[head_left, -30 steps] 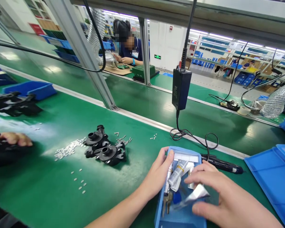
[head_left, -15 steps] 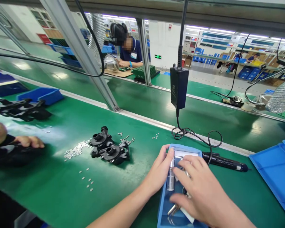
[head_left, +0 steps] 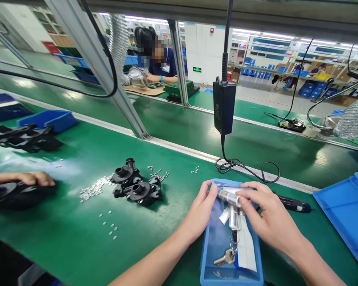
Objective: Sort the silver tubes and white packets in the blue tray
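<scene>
A green tabletop [head_left: 77,246] fills the lower frame. At bottom centre sits a small blue tray [head_left: 210,254]; right of it lies a black electric screwdriver [head_left: 292,205], its cable [head_left: 247,167] coiled above. Left of centre stand two black plastic housings [head_left: 135,186] (touching each other), with scattered small silver parts [head_left: 92,190] beside them. A larger blue tray [head_left: 346,214] sits at the right edge, a blue bin [head_left: 52,119] at upper left.
</scene>
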